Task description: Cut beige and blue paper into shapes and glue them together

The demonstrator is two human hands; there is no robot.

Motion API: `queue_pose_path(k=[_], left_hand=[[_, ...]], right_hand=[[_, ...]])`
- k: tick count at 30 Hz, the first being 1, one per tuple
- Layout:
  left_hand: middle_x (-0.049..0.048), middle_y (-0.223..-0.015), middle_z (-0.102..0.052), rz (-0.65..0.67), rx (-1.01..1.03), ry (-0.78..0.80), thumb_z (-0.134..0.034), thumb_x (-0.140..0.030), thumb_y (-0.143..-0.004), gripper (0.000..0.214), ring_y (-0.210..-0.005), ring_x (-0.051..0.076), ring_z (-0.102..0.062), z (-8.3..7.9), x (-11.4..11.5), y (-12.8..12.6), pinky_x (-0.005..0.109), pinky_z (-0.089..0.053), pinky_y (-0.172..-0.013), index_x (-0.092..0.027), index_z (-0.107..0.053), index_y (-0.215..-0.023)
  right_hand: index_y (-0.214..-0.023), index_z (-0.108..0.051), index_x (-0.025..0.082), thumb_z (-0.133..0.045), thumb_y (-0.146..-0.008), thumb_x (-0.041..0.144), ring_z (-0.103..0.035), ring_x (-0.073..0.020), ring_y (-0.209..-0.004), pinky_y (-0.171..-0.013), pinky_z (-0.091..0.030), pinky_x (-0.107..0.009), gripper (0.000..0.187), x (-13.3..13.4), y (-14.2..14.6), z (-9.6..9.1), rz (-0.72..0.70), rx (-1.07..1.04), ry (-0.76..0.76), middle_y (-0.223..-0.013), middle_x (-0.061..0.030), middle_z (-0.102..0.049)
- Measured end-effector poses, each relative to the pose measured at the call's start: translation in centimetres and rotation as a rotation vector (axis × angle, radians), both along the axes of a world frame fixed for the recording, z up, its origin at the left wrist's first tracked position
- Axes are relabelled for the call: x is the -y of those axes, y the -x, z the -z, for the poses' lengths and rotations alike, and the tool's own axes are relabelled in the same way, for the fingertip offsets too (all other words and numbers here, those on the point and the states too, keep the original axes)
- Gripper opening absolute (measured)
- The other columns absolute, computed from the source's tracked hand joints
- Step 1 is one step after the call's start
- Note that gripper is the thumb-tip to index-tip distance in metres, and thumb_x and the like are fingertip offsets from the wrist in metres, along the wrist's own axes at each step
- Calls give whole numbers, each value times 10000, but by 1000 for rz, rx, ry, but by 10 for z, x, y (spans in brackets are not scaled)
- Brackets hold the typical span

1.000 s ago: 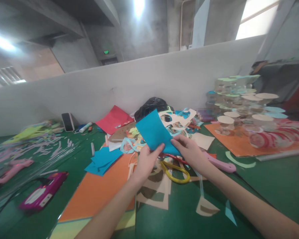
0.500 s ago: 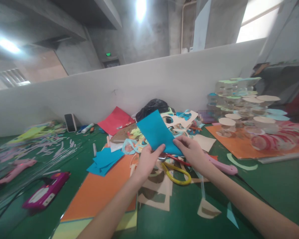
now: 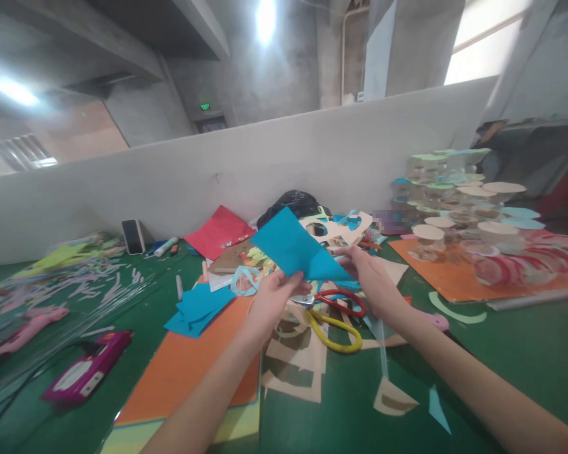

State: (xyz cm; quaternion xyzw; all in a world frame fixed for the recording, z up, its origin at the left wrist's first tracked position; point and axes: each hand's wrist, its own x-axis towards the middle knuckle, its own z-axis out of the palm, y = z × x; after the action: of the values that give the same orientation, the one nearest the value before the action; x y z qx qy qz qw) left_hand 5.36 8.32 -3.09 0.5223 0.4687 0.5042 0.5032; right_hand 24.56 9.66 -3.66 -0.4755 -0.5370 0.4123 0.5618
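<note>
A blue sheet of paper is held up in front of me, tilted with one corner pointing upward. My left hand pinches its lower edge between thumb and fingers. At the sheet's right corner is my right hand, its fingers on the paper; the thumb is mostly hidden. Just below the sheet lie scissors with one red and one yellow handle, on top of cream paper offcuts. Several more blue paper pieces rest to the left of my left hand, partly on an orange sheet.
A pink glue gun and a magenta device with a cable lie left. Behind are a phone, a red sheet and a black bag. Clear cups topped with paper discs stand on the right.
The blue sheet has turned and tipped lower, its right corner reaching further right. My right hand has shifted slightly right and upward, uncovering the red scissor handle.
</note>
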Motion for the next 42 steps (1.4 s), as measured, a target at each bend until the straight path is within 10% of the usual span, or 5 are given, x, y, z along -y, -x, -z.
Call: queue_pose_path(k=[6,13,31,42], left_hand=[[33,-666,-701,-67,351,10,-824,-446,-642,397,-675,129,-657,-3,5,-9,260,-522,-760,-161,-549,-609],[-13,-584,-595,-44,201,-66,-695,-415,-786,344,-584,101,-549,-2,18,-20,229,-449,-637,-171,-547,-595],[-88,-557,-457,-157,16,-138,-683,-431,-788,312,-520,77,-470,0,32,-28,195,-388,-533,-200,-475,-763],[-65,-553,-497,-149,-60,-192,-644,-387,-815,262,-526,91,-485,1,34,-31,208,-380,-520,-196,-473,-759]], right_hand=[[-900,-626,218,-560,-819,405,-629,-181,-681,-720,-541,-339,214,2,9,6,-191,-103,174,-808,-39,-684],[-912,-566,223,-580,-843,527,-603,-166,-752,-647,-497,-284,312,24,32,19,-443,121,31,-902,-26,-627],[-990,-624,195,-663,-794,523,-649,-245,-967,-897,-485,-382,384,26,31,16,-453,-57,23,-995,-67,-704],[-681,-603,199,-656,-745,526,-613,-196,-701,-670,-482,-314,338,30,32,5,-384,-131,43,-688,-30,-665]])
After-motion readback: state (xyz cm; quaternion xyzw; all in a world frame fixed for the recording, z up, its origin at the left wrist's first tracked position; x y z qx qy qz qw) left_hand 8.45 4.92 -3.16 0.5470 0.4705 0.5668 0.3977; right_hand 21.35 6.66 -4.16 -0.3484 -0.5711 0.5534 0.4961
